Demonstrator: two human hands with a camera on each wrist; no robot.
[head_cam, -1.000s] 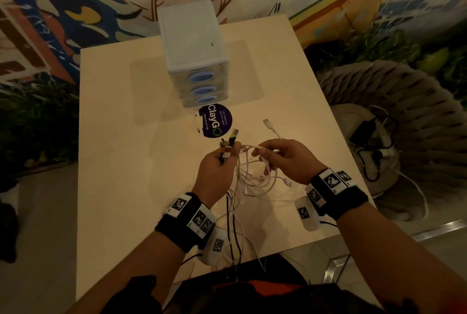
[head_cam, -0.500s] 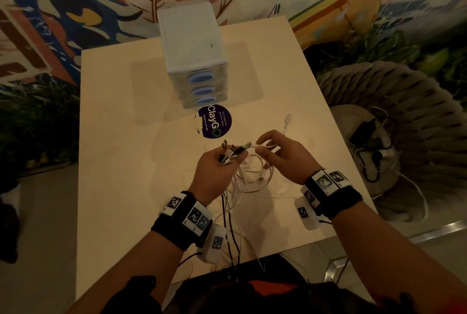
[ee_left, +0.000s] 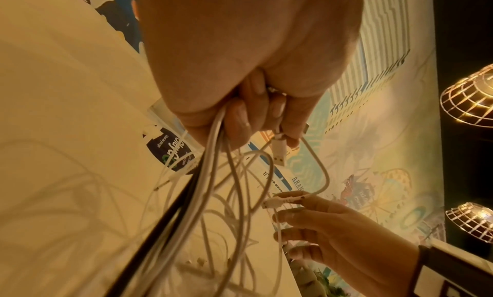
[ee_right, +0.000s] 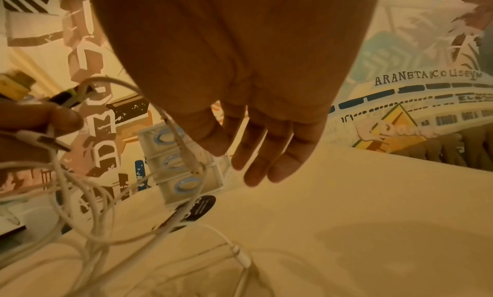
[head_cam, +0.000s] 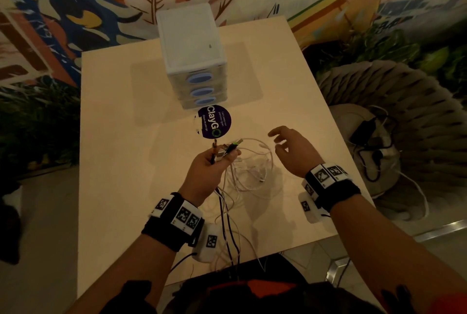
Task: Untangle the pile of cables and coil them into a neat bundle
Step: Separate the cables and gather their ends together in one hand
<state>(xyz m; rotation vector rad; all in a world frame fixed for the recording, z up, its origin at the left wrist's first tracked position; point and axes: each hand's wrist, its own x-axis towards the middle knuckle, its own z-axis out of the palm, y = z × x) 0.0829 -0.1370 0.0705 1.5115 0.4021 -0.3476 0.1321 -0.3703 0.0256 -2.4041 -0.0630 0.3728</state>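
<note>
At the near edge of the pale wooden counter [head_cam: 121, 162], several thin white and black cables [head_cam: 227, 225] trail over the edge toward the person. Further in, the left hand [head_cam: 206, 170] forms a closed grip around the gathered cable ends, with its fingers curled round the strands; several plug ends [head_cam: 227, 148] project beyond the fist, one with a green-and-black shell. Loose white loops [head_cam: 252, 169] hang from this grip and rest on the counter between the two hands. The right hand [head_cam: 294, 150] hovers just right of the loops with fingers spread and relaxed, holding nothing. The left wrist view shows what the head view does not: a white USB plug [ee_left: 278, 151] dangling below the left fingers [ee_left: 248, 120], and a white connector [ee_left: 274, 202] lying against the right fingertips [ee_left: 296, 215]. The right wrist view shows the open right palm [ee_right: 240, 69] above the counter. Beyond the hands lie a round dark purple sticker [head_cam: 214, 122] and a white three-drawer plastic organiser with blue oval handles [head_cam: 192, 55].
</note>
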